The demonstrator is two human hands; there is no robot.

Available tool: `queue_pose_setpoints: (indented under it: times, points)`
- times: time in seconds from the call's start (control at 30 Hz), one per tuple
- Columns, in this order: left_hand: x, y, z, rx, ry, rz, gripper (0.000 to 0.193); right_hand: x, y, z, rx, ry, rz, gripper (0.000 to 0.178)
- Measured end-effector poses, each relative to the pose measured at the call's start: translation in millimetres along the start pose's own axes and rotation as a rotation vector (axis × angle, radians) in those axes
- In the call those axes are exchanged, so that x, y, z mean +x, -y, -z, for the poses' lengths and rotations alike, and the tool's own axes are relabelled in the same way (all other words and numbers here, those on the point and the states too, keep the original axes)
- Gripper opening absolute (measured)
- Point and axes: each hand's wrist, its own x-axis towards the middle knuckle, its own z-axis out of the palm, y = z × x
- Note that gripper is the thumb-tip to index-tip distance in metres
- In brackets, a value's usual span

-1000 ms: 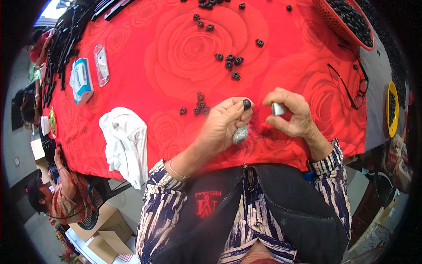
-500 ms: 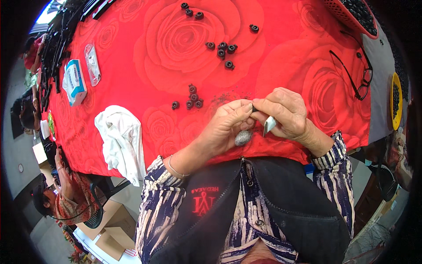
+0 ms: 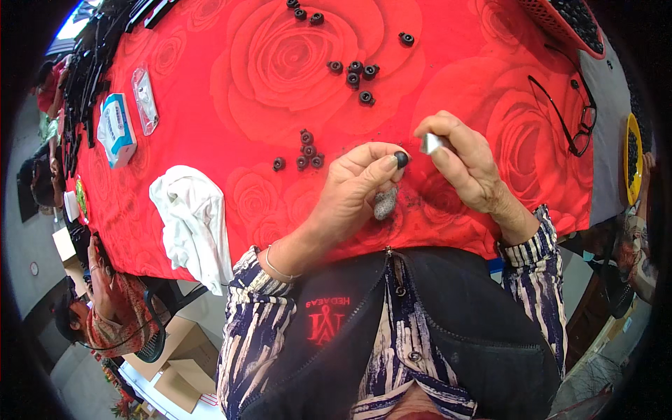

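My left hand (image 3: pixel 353 183) pinches a small round black part (image 3: pixel 401 159) between thumb and forefinger. Below those fingertips shows a grey speckled covering (image 3: pixel 384 204), apparently around another finger of that hand. A little to the right and farther up, my right hand (image 3: pixel 470 168) closes on a small flat silvery metal piece (image 3: pixel 432 143); its exact kind does not show. The two hands are apart. Left of them, a cluster of small black ring-topped parts (image 3: pixel 308 151) lies on the red rose-patterned cloth (image 3: pixel 259 217), with more such parts (image 3: pixel 354 74) farther off.
A crumpled white cloth (image 3: pixel 189 217) lies at left, with a tissue pack (image 3: pixel 117 131) and clear safety glasses (image 3: pixel 145 101) beyond it. Black-framed glasses (image 3: pixel 579 133) rest at right, near a yellow tray (image 3: pixel 633 183) and a red basket (image 3: pixel 553 24) of black parts. Another person (image 3: pixel 112 315) sits at left.
My right hand has moved up and away from the left with the silvery piece, its fingers lifting off the black part. The left hand stays nearly in place, with the black part now plainly visible.
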Motion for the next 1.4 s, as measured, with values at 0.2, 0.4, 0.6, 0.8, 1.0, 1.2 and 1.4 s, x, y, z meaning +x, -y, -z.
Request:
queue_pose_setpoints:
  times: [0.2,0.4,0.6,0.8,1.0,1.2,1.4]
  points:
    - [1.2,2.1,-0.5,0.005,0.000,-0.042,0.019,-0.4,-2.5,-2.5,-0.170,0.028,-0.021,0.016]
    - [2.0,2.9,0.2,0.041,-0.030,-0.045,0.020,-0.3,-3.6,-4.0,-0.246,0.012,-0.011,0.019]
    - [1.7,4.5,-3.3,0.125,-0.074,-0.108,0.021,-1.3,-5.2,-5.7,-0.255,-0.020,-0.020,0.019]
    - [-0.1,5.6,-2.2,0.138,-0.090,-0.112,0.022,-1.3,-6.4,-8.7,-0.242,-0.044,-0.008,0.018]
    - [1.3,6.8,-1.2,0.110,-0.103,-0.108,0.022,-0.9,-7.8,-9.9,-0.275,-0.042,0.003,0.018]
    - [2.4,8.4,-6.3,0.103,-0.166,-0.144,0.020,-0.5,-8.1,-11.8,-0.286,-0.069,-0.008,0.017]
    - [-1.0,11.7,-6.2,0.185,-0.194,-0.185,0.019,0.1,-8.4,-6.8,-0.259,-0.032,-0.007,0.016]
